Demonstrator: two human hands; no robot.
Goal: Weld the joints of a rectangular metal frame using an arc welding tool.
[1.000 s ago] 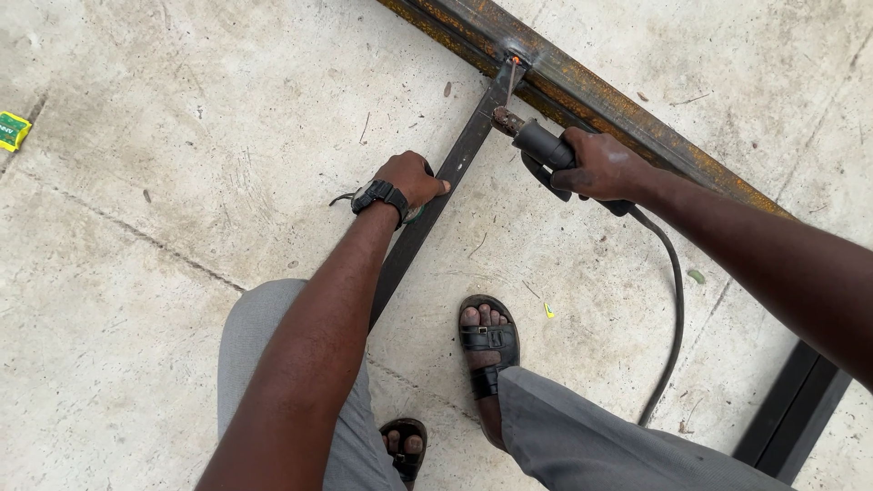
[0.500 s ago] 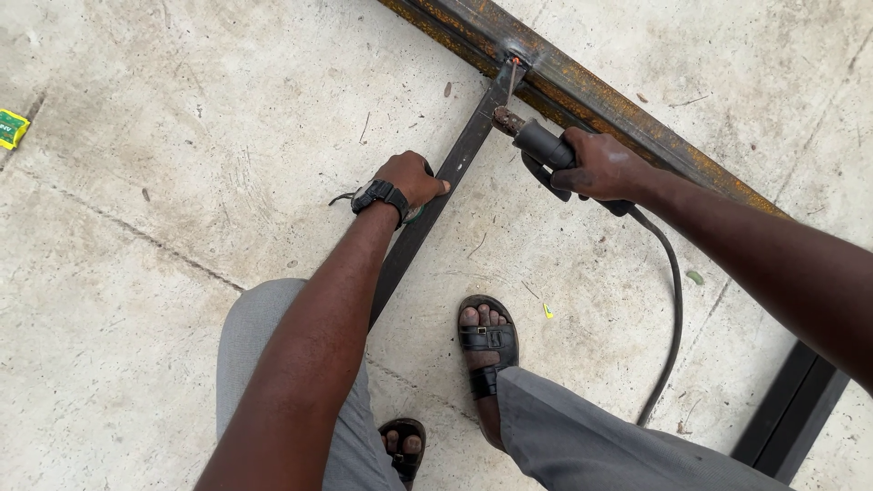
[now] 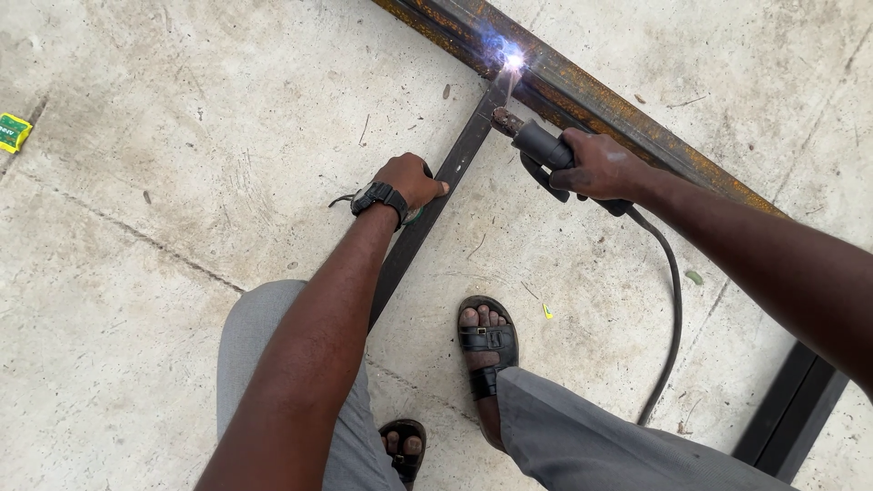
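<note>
Since the earlier frame, a bright blue-white arc (image 3: 514, 60) is flaring at the top centre, where only bare metal was showing before; both hands are staying where they were. Largest, the concrete floor (image 3: 182, 182) is filling the frame. Across the upper right, a long rusty steel beam (image 3: 637, 127) is running diagonally. Meeting it at the arc, a dark flat bar (image 3: 455, 168) is slanting down toward the centre (its lower end is passing under the forearm). At centre right, the right hand (image 3: 596, 168) is gripping the black electrode holder (image 3: 536, 144), fingers clamped around its handle, cable (image 3: 671, 309) trailing lower right. At centre, the left hand (image 3: 414, 180), wearing a wristwatch (image 3: 379, 196), is pressing on the bar, fingers curled together.
</note>
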